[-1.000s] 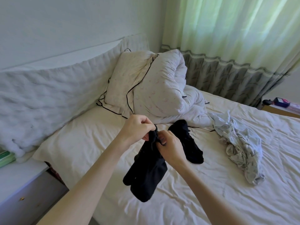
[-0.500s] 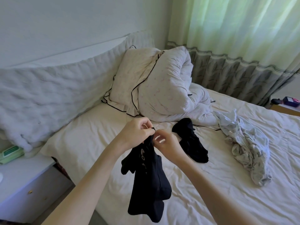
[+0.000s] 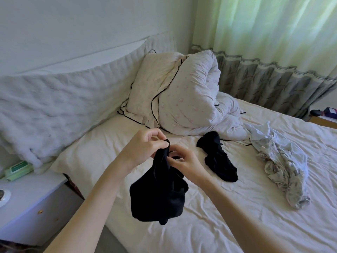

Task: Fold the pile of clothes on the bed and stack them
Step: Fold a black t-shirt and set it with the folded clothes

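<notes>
— What are the fingers doing?
— My left hand [image 3: 144, 145] pinches the black garment [image 3: 160, 194] at its top; right hand [image 3: 184, 161] fingers curl onto it. It hangs above the bed [image 3: 237, 216].

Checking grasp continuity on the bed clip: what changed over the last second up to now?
The black garment went from bunched to hanging longer, then gathered again into a rounded bundle. The left hand kept its pinch on the top edge. The right hand eased its grip and now works at the fabric just below. The other black garment and the pale crumpled clothes stayed on the bed.
</notes>
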`<state>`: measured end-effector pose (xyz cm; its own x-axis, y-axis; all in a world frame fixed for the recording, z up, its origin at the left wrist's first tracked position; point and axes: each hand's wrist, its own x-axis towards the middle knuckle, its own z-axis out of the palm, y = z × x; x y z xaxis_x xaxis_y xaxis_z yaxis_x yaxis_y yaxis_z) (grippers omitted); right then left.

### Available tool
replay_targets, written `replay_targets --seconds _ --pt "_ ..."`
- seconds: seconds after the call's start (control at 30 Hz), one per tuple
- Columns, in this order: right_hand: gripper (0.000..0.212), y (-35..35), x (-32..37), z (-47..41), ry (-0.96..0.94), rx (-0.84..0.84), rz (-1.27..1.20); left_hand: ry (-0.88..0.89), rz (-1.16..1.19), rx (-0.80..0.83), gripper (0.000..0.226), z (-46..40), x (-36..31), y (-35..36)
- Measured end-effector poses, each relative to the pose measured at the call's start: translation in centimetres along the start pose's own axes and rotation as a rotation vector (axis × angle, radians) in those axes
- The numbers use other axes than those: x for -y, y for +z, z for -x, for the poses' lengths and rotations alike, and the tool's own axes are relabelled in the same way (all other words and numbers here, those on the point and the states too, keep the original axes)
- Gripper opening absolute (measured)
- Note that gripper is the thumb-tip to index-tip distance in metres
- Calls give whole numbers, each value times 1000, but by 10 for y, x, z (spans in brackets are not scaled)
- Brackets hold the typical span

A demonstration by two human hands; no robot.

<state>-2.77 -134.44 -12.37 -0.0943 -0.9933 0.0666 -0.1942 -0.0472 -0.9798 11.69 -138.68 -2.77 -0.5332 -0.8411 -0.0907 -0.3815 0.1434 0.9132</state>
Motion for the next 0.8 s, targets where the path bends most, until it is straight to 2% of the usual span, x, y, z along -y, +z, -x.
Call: replay_targets --seconds 0.13,0.23,0.33,0.4,0.5,0.6,0.63,0.7,0.77,0.8 --pt "17 5 -14 -5 32 -116 258 15 -71 -51 9 2 0 0" --pt "19 -3 -29 -4 38 -171 489 17 -59 -84 11 3 1 -7" --pt "21 -19 -45 5 80 -267 610 -3 -26 -156 16 1 7 -18" --pt "19 -33 -51 13 138 -312 635 -27 -42 -179 21 -2 14 -26" --pt "12 -55 -40 19 222 -389 567 -97 -232 -196 17 -6 30 -29" --pt "25 -64 -5 12 224 -313 368 -131 -475 -31 8 -8 41 -16" --pt "28 -62 9 9 200 -268 359 -85 -487 25 5 -8 42 -6" --pt "26 -54 30 1 148 -191 385 59 -403 83 28 -10 39 18" --pt "21 -46 42 -4 134 -158 397 159 -274 31 39 -12 32 42" --pt "21 -44 46 -6 129 -169 403 182 -225 -31 36 -13 30 51"
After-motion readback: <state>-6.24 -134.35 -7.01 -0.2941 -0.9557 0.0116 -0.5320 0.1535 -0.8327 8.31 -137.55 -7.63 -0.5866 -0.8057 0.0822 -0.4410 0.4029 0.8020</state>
